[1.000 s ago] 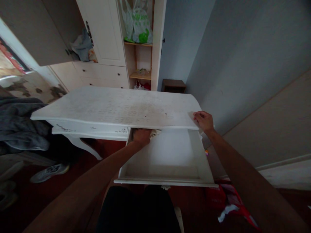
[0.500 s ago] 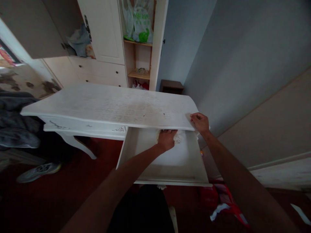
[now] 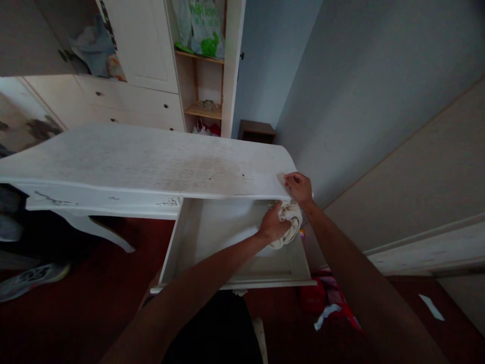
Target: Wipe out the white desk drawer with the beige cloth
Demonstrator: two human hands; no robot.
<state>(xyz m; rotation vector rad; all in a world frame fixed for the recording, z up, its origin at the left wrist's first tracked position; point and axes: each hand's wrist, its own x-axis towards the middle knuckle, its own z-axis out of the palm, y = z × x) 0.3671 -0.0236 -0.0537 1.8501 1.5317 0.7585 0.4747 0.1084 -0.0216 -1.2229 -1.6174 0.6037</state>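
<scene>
My left hand (image 3: pixel 275 223) is closed on a bunched cream cloth (image 3: pixel 291 227) inside a pulled-out white drawer (image 3: pixel 215 237). The cloth lies against the drawer's right side. Above it, my right hand (image 3: pixel 299 187) rests at the right front corner of the white desk (image 3: pixel 151 151), its fingers curled in. What those fingers hold, if anything, is hidden. Brownish stains and two small dark spots mark the desktop. The drawer's pale bottom shows to the left of my left hand.
Behind the desk stands a white wardrobe (image 3: pixel 140 45) with plastic bags (image 3: pixel 206 30) on an open shelf. A small brown cabinet (image 3: pixel 257 130) sits by the grey wall. On the dark red floor are a shoe (image 3: pixel 34 279) at left and red bags (image 3: pixel 312 298) at right.
My left hand has moved with the cloth from the back middle of the drawer to its right side. My right hand stays at the desk corner. The view has shifted to the right.
</scene>
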